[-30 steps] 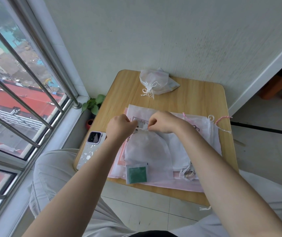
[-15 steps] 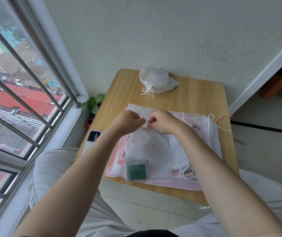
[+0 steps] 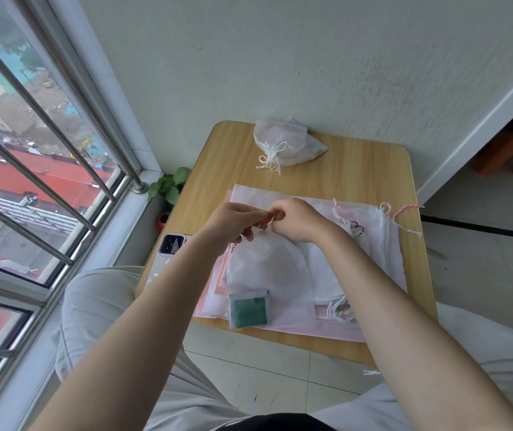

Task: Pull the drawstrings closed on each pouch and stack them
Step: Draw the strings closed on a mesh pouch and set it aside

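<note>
Hands meet at the gathered mouth of a white pouch (image 3: 267, 269) lying on top of the flat pile in the middle of the wooden table (image 3: 357, 169). The left hand (image 3: 233, 223) has its fingers curled and pinches at the pouch's neck; the right hand (image 3: 295, 219) is curled the same way, pinching the same spot — the thin drawstring (image 3: 267, 227) between the fingertips is barely visible, so exactly which hand holds cord and which holds cloth I cannot tell. The two hands touch or nearly touch at the knuckles.

Under that pouch lies a pile of flat pouches (image 3: 373, 250), white and pale pink, with pink cords (image 3: 404, 209) trailing toward the right edge. A small green pouch (image 3: 249, 309) sits on the near edge of the pile, just beside the white one. At the far side of the table, well apart from the pile, lies a stack of closed pouches (image 3: 283, 141) with white strings bunched at its near left.

A phone (image 3: 168, 250) rests on the left edge of the table, partly under the left forearm. A small green plant (image 3: 171, 185) stands on the floor between table and window (image 3: 31, 150).
</note>
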The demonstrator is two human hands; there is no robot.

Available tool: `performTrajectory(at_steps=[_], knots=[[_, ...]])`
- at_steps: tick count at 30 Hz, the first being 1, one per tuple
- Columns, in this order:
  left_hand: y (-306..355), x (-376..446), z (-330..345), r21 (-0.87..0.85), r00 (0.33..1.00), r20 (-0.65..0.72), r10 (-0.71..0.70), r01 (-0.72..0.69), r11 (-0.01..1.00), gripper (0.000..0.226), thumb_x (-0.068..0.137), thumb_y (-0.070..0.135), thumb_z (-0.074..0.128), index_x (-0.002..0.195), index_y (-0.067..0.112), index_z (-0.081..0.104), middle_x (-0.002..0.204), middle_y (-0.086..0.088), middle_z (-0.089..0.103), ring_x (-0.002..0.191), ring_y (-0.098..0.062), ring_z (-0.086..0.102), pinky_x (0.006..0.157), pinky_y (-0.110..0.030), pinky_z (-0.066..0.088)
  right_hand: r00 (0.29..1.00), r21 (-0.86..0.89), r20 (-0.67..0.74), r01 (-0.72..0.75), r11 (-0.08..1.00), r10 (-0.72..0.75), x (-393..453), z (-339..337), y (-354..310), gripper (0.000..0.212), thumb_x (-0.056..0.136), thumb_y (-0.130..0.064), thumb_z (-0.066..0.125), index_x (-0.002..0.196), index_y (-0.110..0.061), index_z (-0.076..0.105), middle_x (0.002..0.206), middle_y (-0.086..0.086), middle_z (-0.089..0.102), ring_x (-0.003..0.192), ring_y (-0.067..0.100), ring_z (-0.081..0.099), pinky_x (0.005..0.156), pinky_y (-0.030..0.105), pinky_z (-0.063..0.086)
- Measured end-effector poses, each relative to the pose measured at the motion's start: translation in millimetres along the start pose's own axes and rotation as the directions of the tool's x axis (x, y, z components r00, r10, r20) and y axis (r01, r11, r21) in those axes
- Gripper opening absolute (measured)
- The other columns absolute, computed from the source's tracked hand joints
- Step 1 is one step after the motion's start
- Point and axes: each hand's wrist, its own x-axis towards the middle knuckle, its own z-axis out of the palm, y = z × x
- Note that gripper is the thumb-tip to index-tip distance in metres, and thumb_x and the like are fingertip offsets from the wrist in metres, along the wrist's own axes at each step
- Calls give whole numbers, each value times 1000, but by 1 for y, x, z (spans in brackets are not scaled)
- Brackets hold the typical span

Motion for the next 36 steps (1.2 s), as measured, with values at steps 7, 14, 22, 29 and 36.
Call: performTrajectory(at_steps=[7, 14, 22, 29, 36], knots=[[2, 2, 5, 261, 1000, 17, 3, -7, 965, 20, 90, 24, 66, 90, 7, 77, 75, -2, 68, 53, -9, 44, 47, -16, 36, 993, 290, -117, 13, 957, 22, -1, -15, -6, 15, 85, -8, 58, 95, -15, 68, 65, -4, 65, 70, 9, 60, 63, 22, 47], [5, -2, 12, 215, 996, 67, 60, -73, 974, 17, 88, 24, 69, 72, 18, 74, 65, 6, 63, 51, -6, 42, 45, -12, 34, 965, 541, -254, 203, 816, -71, -1, -13, -15, 23, 87, -5, 60, 102, -22, 66, 100, -2, 73, 94, 2, 66, 80, 16, 48], [-2, 1, 0, 51, 998, 49, -27, 24, 998, 22, 90, 21, 58, 78, 9, 73, 63, 4, 60, 54, -11, 40, 48, -21, 28, 991, 404, -129, 76, 911, -25, 0, 3, 10, 12, 82, -6, 72, 90, -16, 73, 88, 4, 74, 80, 11, 68, 76, 23, 52], [-5, 1, -3, 53, 997, 70, -29, 26, 998, 29, 95, 27, 57, 88, 3, 71, 67, 0, 60, 53, -9, 41, 50, -23, 30, 991, 177, -126, 71, 982, -49, 3, 5, 14, 16, 81, -12, 76, 73, -23, 66, 73, -3, 67, 71, 13, 62, 76, 32, 52], [-8, 3, -1, -7, 997, 44, 67, -67, 998, 7, 91, 13, 67, 85, 10, 65, 60, 5, 62, 49, -8, 41, 42, -16, 30, 998, 261, -24, 67, 963, -62, -8, -2, 8, 17, 81, -13, 73, 85, -19, 57, 88, 2, 69, 80, 13, 62, 79, 29, 50]])
